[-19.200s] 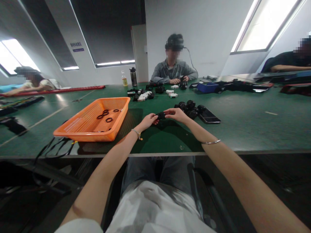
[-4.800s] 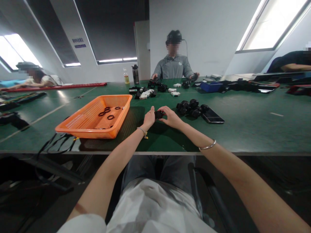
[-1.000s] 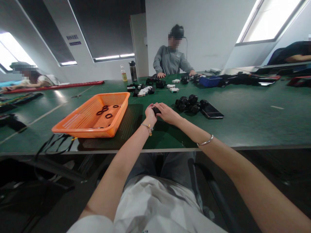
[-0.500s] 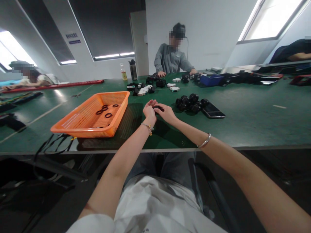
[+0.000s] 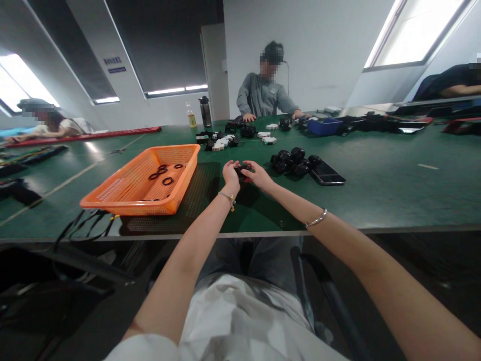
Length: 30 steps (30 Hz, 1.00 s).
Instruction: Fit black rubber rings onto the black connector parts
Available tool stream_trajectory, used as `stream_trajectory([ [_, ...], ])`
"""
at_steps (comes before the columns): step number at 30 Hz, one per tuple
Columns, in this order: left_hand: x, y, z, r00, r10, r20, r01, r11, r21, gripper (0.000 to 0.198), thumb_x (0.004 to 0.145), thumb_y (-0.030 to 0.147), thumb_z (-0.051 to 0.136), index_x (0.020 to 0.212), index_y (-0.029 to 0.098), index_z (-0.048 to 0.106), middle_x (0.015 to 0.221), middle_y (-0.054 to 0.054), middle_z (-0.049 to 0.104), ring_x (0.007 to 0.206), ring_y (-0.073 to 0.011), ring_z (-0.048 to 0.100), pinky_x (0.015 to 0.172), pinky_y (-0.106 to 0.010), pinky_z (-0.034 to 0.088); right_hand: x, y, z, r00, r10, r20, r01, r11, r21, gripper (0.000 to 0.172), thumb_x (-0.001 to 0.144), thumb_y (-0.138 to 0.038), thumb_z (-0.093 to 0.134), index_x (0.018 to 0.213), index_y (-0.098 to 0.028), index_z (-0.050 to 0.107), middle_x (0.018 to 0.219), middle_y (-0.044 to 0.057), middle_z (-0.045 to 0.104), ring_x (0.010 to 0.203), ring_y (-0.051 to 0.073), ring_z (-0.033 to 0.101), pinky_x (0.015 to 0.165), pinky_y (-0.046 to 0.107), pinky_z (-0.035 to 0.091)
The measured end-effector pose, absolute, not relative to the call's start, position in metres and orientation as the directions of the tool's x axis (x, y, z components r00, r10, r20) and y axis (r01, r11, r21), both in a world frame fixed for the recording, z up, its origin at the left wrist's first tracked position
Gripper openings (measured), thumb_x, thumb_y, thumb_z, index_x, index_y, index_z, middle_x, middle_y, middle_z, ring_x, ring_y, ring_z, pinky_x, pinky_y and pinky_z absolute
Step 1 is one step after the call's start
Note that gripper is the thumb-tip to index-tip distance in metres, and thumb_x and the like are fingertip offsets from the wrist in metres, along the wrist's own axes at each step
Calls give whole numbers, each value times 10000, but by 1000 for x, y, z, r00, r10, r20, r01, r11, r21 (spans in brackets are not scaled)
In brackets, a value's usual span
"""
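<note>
Both my hands are closed around a small round black part (image 5: 243, 172) just above the green table. My left hand (image 5: 230, 175) grips it from the left, and my right hand (image 5: 257, 175) pinches it from the right. Fingers cover much of the part, so its exact kind cannot be made out. To the right of my hands lies a pile of round black parts (image 5: 291, 161). On my left, an orange basket (image 5: 176, 200) holds several thin black rings (image 5: 167, 181).
A black phone (image 5: 327, 173) lies beside the pile. Farther back are white and black pieces (image 5: 221, 142), a blue box (image 5: 323, 126), a drink bottle (image 5: 191, 116) and a dark flask (image 5: 205, 111). A co-worker (image 5: 265, 95) sits opposite; other people are at both sides.
The black part has turned between my hands and shows more of its rounded body. My left fingers have curled in around it, and my right fingers have shifted slightly.
</note>
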State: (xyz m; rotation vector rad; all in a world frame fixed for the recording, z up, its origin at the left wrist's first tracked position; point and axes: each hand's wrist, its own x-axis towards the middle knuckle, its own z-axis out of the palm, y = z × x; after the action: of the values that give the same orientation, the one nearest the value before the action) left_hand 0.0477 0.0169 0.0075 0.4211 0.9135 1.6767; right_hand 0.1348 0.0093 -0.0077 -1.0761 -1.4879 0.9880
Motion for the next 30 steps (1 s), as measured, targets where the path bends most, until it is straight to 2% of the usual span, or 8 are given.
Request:
stream_trajectory([
  [3,41,18,8,-249,925,-286,-714,24,700,132,801,187,412,701,154,490,637,-5,550,707,-123,593,686,-249,450,142,14,-14,-183,872,453,297,489,-820,416,599,-107,613,1003,-154,526,1069,82,561,895,172,571,769,333,492],
  [5,39,18,9,-216,946,-243,-754,-4,657,171,820,254,416,718,150,506,669,-17,566,699,-121,594,684,-253,458,143,13,-16,-272,796,540,336,605,-722,457,595,-106,612,1038,-145,507,1100,108,545,954,200,560,817,369,477],
  [8,39,18,9,-249,960,-124,-759,-114,641,116,770,253,515,768,140,542,712,-24,590,698,-112,599,714,-252,464,141,9,-15,-325,694,642,450,711,-541,431,641,-128,588,1063,-150,499,1092,125,550,1014,236,536,877,424,441],
  [11,44,19,7,-290,954,-72,-713,-165,682,101,692,188,595,762,131,551,676,-4,588,635,-87,583,715,-237,462,140,4,-12,-380,609,696,562,750,-349,399,705,-130,529,1101,-156,483,1104,131,549,1049,249,513,924,447,405],
  [14,48,17,8,-288,953,-94,-706,-145,693,157,652,103,597,789,140,531,622,26,575,590,-75,573,718,-234,465,140,0,-8,-466,554,690,632,754,-178,406,738,-103,474,1142,-129,456,1139,147,532,1081,247,485,950,429,390],
  [18,50,10,13,-320,941,-112,-712,-161,683,262,656,9,528,861,165,482,629,27,598,604,-94,598,743,-273,478,136,-5,-4,-503,599,623,751,659,-27,389,793,-127,428,1178,-74,425,1113,179,534,1043,266,486,914,431,406],
  [24,51,1,20,-263,964,-47,-675,-149,723,259,671,-4,511,867,163,488,805,-47,668,780,-143,647,807,-309,472,132,-14,3,-513,684,519,826,558,80,392,813,-191,454,1158,-7,430,1081,219,543,956,291,512,859,431,421],
  [30,50,2,17,-305,948,-86,-635,-135,760,233,679,-28,473,822,150,522,737,-38,661,736,-126,647,786,-282,476,134,-18,6,-476,775,416,821,561,-107,403,801,-175,483,1157,7,432,1120,211,555,1015,263,535,872,355,419],
])
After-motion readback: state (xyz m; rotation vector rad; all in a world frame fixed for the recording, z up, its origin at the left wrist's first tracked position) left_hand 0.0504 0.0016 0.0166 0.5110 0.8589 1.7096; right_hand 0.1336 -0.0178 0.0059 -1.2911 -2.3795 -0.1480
